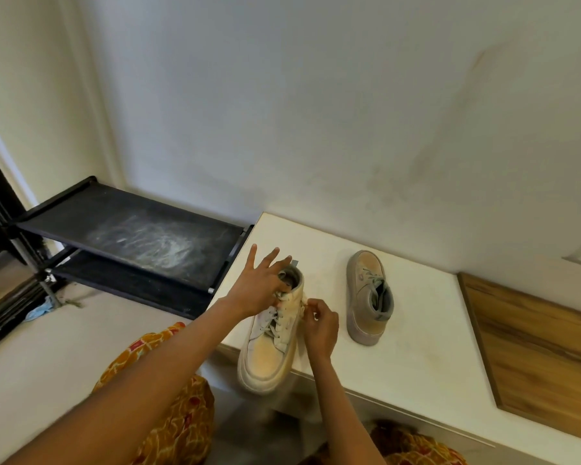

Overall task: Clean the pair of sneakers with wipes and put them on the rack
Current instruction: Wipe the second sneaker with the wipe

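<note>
The near sneaker [271, 333] lay at the left near edge of the white bench top [416, 330], its toe overhanging the edge toward the camera and its heel pointing at the far wall. The left hand [260, 283] rested on the collar of this sneaker; its thumb appeared to be hooked into the opening, while the other fingers were spread and extended beyond the heel. The right hand [319, 325] was placed against the right side of the same sneaker, its fingers curled and pinching a small pale item at the sidewall; this item was judged to be a wipe [304, 305], although it was too small and too close in colour to the shoe to confirm. The second sneaker [369, 298] stood to the right, well apart from the first, with its toe toward the wall, and neither hand touched it. Its sole looked greyer and duller than that of the held sneaker, which suggested that it had not been wiped; this was a judgement only. The black rack [131, 229] stood to the left of the bench, and no shoe was on either of its visible shelves; the upper shelf carried pale dusty smears. Remaining work, as judged: complete wiping of the held sneaker, wipe the second one, then transfer both to the rack. A wooden board [534, 347] occupied the right end of the bench.
</note>
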Demonstrator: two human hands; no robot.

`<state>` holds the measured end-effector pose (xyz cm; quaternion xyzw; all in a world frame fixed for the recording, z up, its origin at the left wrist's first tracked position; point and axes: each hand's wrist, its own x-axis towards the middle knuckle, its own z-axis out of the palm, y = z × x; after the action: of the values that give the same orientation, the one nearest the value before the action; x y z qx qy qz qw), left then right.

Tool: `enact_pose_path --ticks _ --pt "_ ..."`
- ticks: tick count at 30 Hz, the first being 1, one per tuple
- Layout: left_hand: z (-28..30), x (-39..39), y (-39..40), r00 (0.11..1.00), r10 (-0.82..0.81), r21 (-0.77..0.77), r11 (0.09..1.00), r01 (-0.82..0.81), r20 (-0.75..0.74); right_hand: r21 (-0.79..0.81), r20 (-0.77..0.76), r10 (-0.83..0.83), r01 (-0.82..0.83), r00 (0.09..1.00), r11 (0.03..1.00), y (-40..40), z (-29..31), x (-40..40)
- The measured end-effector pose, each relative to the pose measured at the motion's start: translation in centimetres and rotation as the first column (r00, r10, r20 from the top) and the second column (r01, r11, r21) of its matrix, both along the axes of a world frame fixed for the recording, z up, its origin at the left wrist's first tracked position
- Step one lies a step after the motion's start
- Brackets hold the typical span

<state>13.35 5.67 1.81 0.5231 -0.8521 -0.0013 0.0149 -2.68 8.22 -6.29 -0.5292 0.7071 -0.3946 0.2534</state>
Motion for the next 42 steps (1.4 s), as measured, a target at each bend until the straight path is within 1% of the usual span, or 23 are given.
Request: enact_pose_path --ticks 3,5,8,11,12,15,16,19,21,23,25,26,29,31,34,37,40,42 --pt "-0.2 -0.1 -0.1 1.0 0.003 -0.04 0.999 -0.003 -0.008 -0.041 0.119 0.011 -0.006 0.993 0.999 2.3 -0.4 0.0" --pt "-0.4 -0.1 0.0 1.0 0.021 -0.051 0.998 -0.021 -0.005 -0.043 0.141 0.044 -0.038 0.989 0.998 4.8 -1.1 -0.1" --pt "-0.6 -0.2 0.2 0.999 0.042 -0.058 0.997 -0.042 -0.002 -0.064 0.068 0.13 -0.125 0.989 0.99 7.2 -2.1 -1.1" --pt "-0.3 -0.2 0.2 1.0 0.019 -0.049 0.999 -0.019 0.009 -0.099 -0.031 0.236 -0.238 0.971 0.966 6.6 -1.9 -2.4" --pt "0.0 -0.1 0.2 1.0 0.001 -0.041 0.999 -0.001 0.019 -0.102 -0.027 0.225 -0.227 0.974 0.969 5.9 -1.6 -2.7" --pt "1.5 0.8 -0.7 0.993 -0.103 0.024 0.995 0.102 0.06 -0.093 0.078 0.1 -0.093 0.992 0.991 3.1 -1.0 -3.2" --pt "2.0 1.2 -1.1 0.987 -0.139 0.026 0.99 0.138 0.086 -0.091 0.089 0.091 -0.083 0.992 0.992 2.3 -0.9 -3.2" --pt "2.9 2.0 -2.3 0.971 -0.186 -0.001 0.982 0.189 0.149 -0.041 0.047 0.157 -0.155 0.986 0.987 0.6 -1.2 -2.6" --pt "3.1 1.8 -2.8 0.963 -0.205 -0.03 0.976 0.214 0.173 -0.006 0.086 0.163 -0.163 0.983 0.987 0.0 -1.1 -1.8" --pt "3.1 1.3 -3.3 0.951 -0.212 -0.084 0.968 0.236 0.225 -0.002 0.147 0.13 -0.131 0.981 0.991 -0.4 -0.7 -1.4" --pt "2.8 1.3 -3.6 0.965 -0.153 -0.133 0.974 0.184 0.215 -0.031 0.172 0.12 -0.116 0.978 0.993 -0.8 -0.2 -1.5" --pt "2.6 1.3 -3.8 0.977 -0.106 -0.148 0.98 0.134 0.185 -0.034 0.155 0.132 -0.128 0.979 0.991 -1.1 0.1 -1.8" --pt "2.1 1.4 -4.2 0.996 0.023 -0.163 0.987 -0.007 0.091 0.022 0.038 0.219 -0.22 0.975 0.975 -1.8 0.2 -2.9" --pt "1.7 1.2 -4.3 0.994 0.062 -0.177 0.983 -0.046 0.086 0.077 -0.056 0.27 -0.266 0.961 0.961 -1.7 0.1 -3.5" --pt "1.3 1.1 -4.2 0.987 0.121 -0.198 0.975 -0.1 0.102 0.094 -0.11 0.295 -0.285 0.949 0.954 -0.1 0.2 -4.4" --pt "1.2 0.7 -4.0 0.98 0.171 -0.192 0.97 -0.149 0.102 0.099 -0.124 0.28 -0.269 0.952 0.958 2.8 -0.5 -5.3" --pt "1.5 0.3 -3.5 0.969 0.212 -0.19 0.964 -0.185 0.13 0.117 -0.067 0.246 -0.238 0.967 0.964 5.8 -1.4 -5.3" --pt "1.8 0.0 -3.4 0.954 0.265 -0.171 0.956 -0.24 0.142 0.089 -0.04 0.22 -0.215 0.975 0.972 7.2 -1.2 -5.2"
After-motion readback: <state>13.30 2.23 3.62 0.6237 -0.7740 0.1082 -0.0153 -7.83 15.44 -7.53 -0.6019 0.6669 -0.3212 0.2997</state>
